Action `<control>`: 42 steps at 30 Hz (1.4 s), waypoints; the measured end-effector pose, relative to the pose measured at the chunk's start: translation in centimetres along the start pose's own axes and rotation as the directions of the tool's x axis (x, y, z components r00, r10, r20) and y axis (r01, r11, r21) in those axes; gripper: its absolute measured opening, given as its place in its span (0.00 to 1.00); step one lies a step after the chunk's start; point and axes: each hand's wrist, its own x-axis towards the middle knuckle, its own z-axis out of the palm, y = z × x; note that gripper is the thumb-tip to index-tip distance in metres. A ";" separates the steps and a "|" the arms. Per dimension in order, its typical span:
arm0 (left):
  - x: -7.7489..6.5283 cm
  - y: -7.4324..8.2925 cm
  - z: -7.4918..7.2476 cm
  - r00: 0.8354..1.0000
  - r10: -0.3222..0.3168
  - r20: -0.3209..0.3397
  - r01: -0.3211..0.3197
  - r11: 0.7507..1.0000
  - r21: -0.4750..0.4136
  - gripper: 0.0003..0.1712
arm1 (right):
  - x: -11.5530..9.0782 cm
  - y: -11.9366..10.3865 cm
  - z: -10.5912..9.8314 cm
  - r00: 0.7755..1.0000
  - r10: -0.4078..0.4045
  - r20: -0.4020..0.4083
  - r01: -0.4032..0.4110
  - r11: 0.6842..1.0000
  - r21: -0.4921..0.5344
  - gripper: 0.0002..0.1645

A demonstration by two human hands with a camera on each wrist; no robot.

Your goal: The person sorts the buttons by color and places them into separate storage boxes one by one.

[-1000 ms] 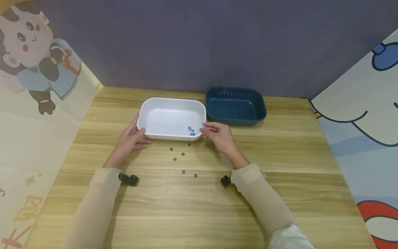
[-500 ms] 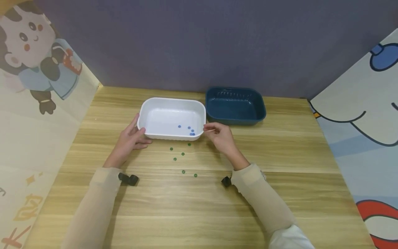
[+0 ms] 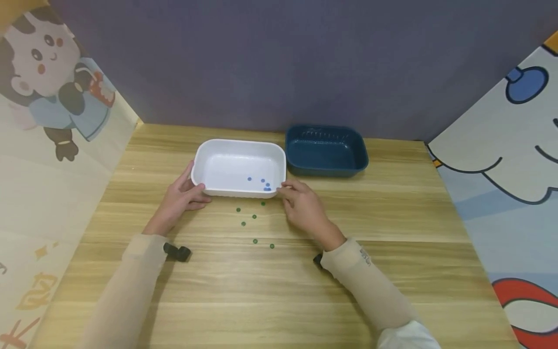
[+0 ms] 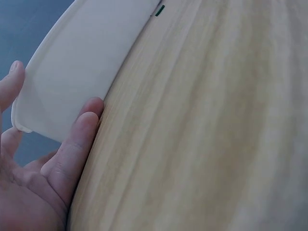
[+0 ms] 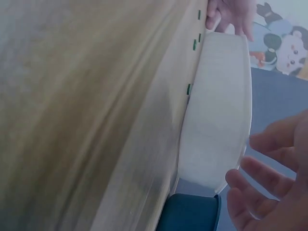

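A white rectangular basin (image 3: pixel 239 167) stands on the wooden table, with several small round blue discs (image 3: pixel 263 181) lying on its floor towards the front right. My left hand (image 3: pixel 176 198) holds its front left corner. In the left wrist view, fingers of that hand (image 4: pixel 62 159) press against the outer wall, low by the tabletop. My right hand (image 3: pixel 302 206) is at the front right corner, thumb and index fingertips right at the rim. The right wrist view shows this hand (image 5: pixel 274 173) with spread, lightly bent fingers and nothing between them.
Several small green discs (image 3: pixel 255 216) lie scattered on the table (image 3: pixel 244 291) in front of the white basin. A dark teal basin (image 3: pixel 327 172) stands close to its right side, before the grey-blue back wall (image 3: pixel 279 63). Printed panels (image 3: pixel 492 194) flank the table.
One more blue disc lies inside the white basin, left of the others. My right hand has drawn back from over the rim and come lower to the front right corner. The left hand stays put.
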 end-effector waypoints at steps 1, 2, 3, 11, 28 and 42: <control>0.0 0.0 0.0 1.000 -0.002 0.000 0.002 1.000 0.004 0.48 | 0.0 -0.1 0.1 1.000 -0.012 0.003 0.012 0.999 -0.031 0.18; 0.0 0.0 0.0 1.000 -0.003 -0.002 0.003 1.000 0.010 0.48 | 0.0 -0.1 0.1 1.000 -0.023 0.004 0.023 0.998 -0.056 0.19; 0.0 0.1 0.1 1.000 -0.003 -0.003 0.003 1.000 0.015 0.48 | 0.0 -0.2 0.2 1.000 -0.029 0.007 0.030 0.996 -0.079 0.19; 0.2 0.5 0.4 1.000 -0.005 -0.012 0.006 0.997 0.071 0.48 | 0.2 -0.2 0.4 0.999 -0.033 0.021 0.036 0.990 -0.139 0.22; 2.8 2.7 0.3 0.998 -0.060 -0.015 0.062 0.993 0.099 0.45 | 2.4 0.9 0.7 0.999 -0.030 0.036 0.035 0.988 -0.149 0.26; 6.2 3.0 -0.5 0.995 -0.099 -0.024 0.101 0.989 0.107 0.44 | 4.6 1.8 1.1 0.997 0.027 0.067 -0.015 0.985 -0.171 0.28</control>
